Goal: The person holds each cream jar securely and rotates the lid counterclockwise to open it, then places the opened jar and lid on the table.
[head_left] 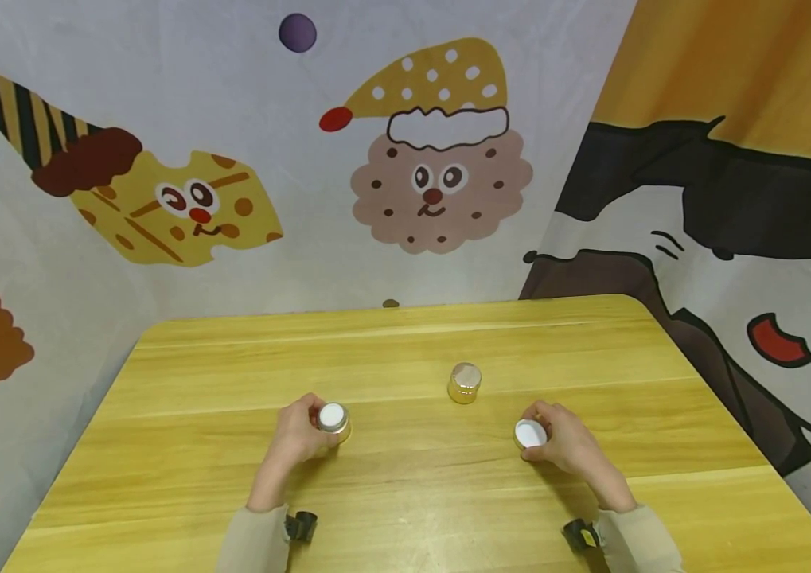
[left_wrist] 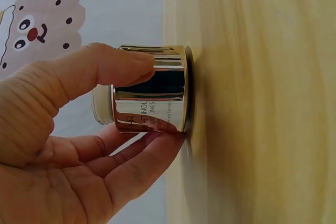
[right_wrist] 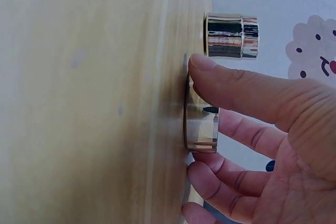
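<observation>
My left hand grips a shiny gold cosmetic jar that stands upright on the table, thumb on one side and fingers on the other. The jar has no lid on, and a white surface shows at its top in the head view. On the right, my right hand holds a gold jar lid by its edge between thumb and fingers. The lid rests on the table with its white inside facing up. Between the hands and farther back stands a second gold jar, its lid on.
The wooden table has rounded far corners. Behind it hangs a pale cloth with cartoon food figures, and dark and yellow cloth is at the right. A small black camera mount sits at each wrist.
</observation>
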### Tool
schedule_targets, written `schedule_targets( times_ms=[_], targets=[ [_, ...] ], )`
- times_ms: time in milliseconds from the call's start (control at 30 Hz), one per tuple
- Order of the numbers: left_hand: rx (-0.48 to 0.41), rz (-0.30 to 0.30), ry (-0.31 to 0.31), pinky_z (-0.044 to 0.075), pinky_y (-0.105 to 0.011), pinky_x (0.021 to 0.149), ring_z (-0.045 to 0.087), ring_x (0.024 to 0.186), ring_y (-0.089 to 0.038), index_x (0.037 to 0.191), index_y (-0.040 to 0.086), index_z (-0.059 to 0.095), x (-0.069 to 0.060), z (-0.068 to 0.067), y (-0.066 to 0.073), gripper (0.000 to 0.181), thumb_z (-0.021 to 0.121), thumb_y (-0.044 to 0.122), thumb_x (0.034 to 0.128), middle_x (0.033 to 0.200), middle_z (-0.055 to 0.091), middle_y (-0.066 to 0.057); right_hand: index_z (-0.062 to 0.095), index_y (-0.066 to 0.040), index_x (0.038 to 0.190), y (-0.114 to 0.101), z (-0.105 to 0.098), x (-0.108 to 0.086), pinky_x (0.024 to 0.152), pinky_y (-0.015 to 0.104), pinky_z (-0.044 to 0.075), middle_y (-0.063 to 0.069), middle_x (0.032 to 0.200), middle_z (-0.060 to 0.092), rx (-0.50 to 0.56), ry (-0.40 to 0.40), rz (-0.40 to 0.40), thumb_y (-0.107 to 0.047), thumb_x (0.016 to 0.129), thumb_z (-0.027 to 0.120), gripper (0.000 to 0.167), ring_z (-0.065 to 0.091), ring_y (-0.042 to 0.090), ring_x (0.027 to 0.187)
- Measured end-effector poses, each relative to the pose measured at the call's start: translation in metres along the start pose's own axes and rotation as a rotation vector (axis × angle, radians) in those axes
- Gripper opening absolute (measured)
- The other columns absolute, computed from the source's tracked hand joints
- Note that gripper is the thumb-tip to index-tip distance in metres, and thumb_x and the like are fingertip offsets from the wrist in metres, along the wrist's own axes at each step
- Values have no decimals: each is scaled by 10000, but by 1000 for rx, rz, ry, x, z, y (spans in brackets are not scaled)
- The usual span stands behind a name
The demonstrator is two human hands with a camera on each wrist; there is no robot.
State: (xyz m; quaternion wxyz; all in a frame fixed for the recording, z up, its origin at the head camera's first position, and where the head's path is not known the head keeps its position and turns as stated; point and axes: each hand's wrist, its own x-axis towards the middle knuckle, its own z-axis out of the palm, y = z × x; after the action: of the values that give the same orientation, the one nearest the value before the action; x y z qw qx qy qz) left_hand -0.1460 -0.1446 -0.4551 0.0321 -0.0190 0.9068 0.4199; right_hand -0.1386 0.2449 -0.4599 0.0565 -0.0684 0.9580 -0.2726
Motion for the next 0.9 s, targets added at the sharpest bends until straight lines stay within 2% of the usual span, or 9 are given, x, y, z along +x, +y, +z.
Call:
schedule_targets(
  times_ms=[133, 267, 333, 400, 500, 567, 667, 767, 900],
  targets=[
    [27, 0, -29, 496, -455, 785, 570, 860, -301, 963, -60, 549, 0, 0, 2, 428, 799, -33, 616, 893, 597, -155, 603, -103, 956, 1, -1, -2, 628, 335, 427, 64, 871, 551, 4, 2, 3, -123, 598, 871, 448, 498, 204, 768],
    [20, 20, -59, 499, -471, 816, 578, 934, -346, 1124, -110, 502, 0, 0, 5, 577, 801, 2, 643, 1022, 589, -224, 604, -105, 955, 2, -1, -3, 641, 343, 434, 61, 871, 551, 9, 5, 7, -109, 605, 866, 437, 499, 202, 768],
    [-18, 39, -46, 497, -475, 823, 561, 978, -361, 1206, -125, 468, 1, 2, 8, 647, 792, 4, 662, 1096, 564, -253, 605, -108, 955, 3, 0, -3, 642, 342, 435, 58, 870, 553, 9, 8, 9, -104, 607, 865, 434, 499, 200, 768],
    [-68, 70, 1, 483, -470, 840, 531, 1015, -360, 1246, -118, 457, 3, 4, 11, 653, 776, 6, 689, 1150, 542, -258, 604, -109, 955, 4, 0, -4, 642, 342, 435, 57, 873, 555, 9, 9, 8, -102, 607, 865, 435, 501, 200, 770],
    [-152, 160, 98, 473, -472, 880, 516, 1035, -361, 1213, -108, 500, 8, 8, 20, 575, 765, -7, 712, 1164, 547, -251, 604, -110, 953, 4, 0, -4, 643, 342, 435, 56, 878, 559, 10, 12, 2, -99, 606, 864, 434, 501, 199, 773],
    [-219, 225, 137, 470, -467, 906, 527, 1029, -356, 1170, -95, 537, 11, 12, 28, 502, 760, -15, 727, 1140, 569, -235, 603, -109, 949, 4, 0, -4, 647, 339, 434, 56, 877, 559, 14, 15, -6, -93, 605, 864, 432, 498, 197, 773],
    [-331, 295, 135, 487, -452, 904, 563, 997, -350, 1111, -82, 575, 16, 20, 40, 410, 747, -30, 742, 1089, 596, -226, 603, -101, 945, 4, -1, -4, 648, 336, 432, 58, 875, 559, 31, 21, -24, -85, 602, 865, 431, 494, 197, 774],
    [-421, 314, 100, 495, -435, 899, 574, 986, -337, 1080, -62, 595, 21, 30, 49, 359, 738, -38, 752, 1062, 609, -204, 604, -97, 940, 3, 0, -4, 649, 337, 431, 63, 880, 559, 49, 23, -34, -81, 598, 867, 432, 499, 203, 778],
    [-463, 326, 72, 500, -428, 893, 579, 977, -338, 1060, -68, 595, 28, 43, 56, 348, 743, -35, 747, 1046, 609, -212, 603, -104, 940, 3, 1, -2, 649, 337, 430, 65, 890, 559, 56, 19, -33, -93, 596, 870, 436, 505, 205, 784]
  ],
)
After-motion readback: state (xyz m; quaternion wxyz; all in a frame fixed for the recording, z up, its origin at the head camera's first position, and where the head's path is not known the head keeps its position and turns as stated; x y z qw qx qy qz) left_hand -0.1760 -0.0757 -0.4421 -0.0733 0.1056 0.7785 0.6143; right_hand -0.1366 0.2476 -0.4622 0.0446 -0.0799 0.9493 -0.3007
